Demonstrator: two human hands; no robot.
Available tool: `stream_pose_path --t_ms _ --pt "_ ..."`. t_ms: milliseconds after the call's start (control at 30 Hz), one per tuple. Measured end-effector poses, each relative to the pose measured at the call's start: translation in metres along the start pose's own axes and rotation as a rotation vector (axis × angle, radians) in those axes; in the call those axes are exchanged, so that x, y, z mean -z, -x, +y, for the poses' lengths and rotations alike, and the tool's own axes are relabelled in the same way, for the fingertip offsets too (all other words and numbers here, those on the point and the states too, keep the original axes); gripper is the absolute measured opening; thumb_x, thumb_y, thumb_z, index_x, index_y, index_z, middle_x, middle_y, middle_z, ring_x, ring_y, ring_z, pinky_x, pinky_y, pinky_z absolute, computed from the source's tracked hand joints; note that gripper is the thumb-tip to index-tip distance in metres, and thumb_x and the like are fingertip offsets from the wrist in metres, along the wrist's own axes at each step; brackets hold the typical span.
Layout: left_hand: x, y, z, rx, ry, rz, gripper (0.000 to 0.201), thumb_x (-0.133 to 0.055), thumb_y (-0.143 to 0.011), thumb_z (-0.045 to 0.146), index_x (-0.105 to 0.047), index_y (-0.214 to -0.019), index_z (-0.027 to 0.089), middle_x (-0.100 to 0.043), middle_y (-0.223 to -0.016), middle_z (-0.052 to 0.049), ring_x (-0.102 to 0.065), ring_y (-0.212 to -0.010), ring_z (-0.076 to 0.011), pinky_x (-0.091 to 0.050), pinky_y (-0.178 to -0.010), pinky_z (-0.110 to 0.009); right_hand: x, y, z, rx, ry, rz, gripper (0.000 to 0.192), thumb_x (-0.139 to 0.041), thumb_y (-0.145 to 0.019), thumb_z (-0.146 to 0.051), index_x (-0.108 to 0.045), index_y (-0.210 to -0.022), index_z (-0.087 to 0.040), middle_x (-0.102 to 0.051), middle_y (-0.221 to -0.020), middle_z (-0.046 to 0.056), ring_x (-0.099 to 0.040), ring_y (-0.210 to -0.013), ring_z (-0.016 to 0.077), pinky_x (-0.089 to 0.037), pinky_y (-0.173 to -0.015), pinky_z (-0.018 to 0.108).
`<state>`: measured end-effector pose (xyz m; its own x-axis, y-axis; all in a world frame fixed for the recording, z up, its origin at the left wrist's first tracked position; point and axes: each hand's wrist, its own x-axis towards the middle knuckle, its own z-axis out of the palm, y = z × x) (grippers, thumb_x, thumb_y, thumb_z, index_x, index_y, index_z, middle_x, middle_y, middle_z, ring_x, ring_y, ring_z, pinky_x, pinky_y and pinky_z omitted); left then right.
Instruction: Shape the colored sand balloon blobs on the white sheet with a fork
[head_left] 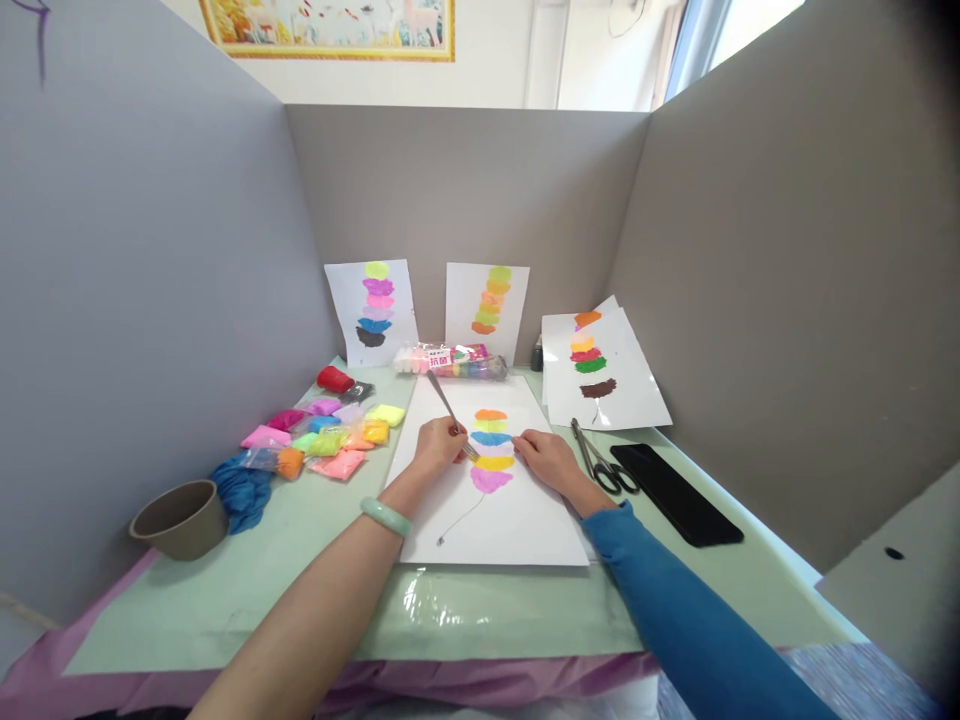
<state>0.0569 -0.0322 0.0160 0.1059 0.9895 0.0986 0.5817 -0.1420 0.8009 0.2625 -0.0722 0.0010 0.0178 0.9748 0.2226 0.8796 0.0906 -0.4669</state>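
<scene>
So a thin metal tool (448,404) is gripped in the left hand (437,446), fingers curled tight around its lower part, and its long axis runs diagonally: the handle end is pointed up and away to the left, the working tip is aimed down-right at the clay stack (491,449) on the white sheet (517,520). The tip itself is pretty hard to make out, it's right at the edge of the yellow band and partly hidden by the fingers. The right hand (547,460) is laid flat on the sheet just beside the stack, fingers loosely spread, nothing grasped. A thin curly line is drawn below the pink blob. Off to the right, scissors (600,462) and a black phone (677,493) are set on the table (225,600). On the left, small clay packets (330,435) are scattered, with a brown cup (180,518) nearer the edge. A clay pack (451,361) is parked behind the sheet; its label is too small to be read. Three finished sheets are propped behind.
</scene>
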Motion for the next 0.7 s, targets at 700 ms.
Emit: stream_pose_path --t_ms 700 --pt "0.0040 -0.0040 -0.0079 0.085 0.052 0.019 0.010 -0.059 -0.073 0.011 -0.063 -0.082 0.015 -0.064 -0.051 0.001 -0.063 -0.048 -0.0124 -0.045 -0.048 -0.017 -0.0005 -0.0003 0.0006 0.000 -0.020 -0.002 0.032 -0.044 -0.092 -0.035 -0.068 -0.076 -0.020 -0.069 -0.075 0.003 -0.058 -0.072 0.0143 -0.033 -0.065 0.024"
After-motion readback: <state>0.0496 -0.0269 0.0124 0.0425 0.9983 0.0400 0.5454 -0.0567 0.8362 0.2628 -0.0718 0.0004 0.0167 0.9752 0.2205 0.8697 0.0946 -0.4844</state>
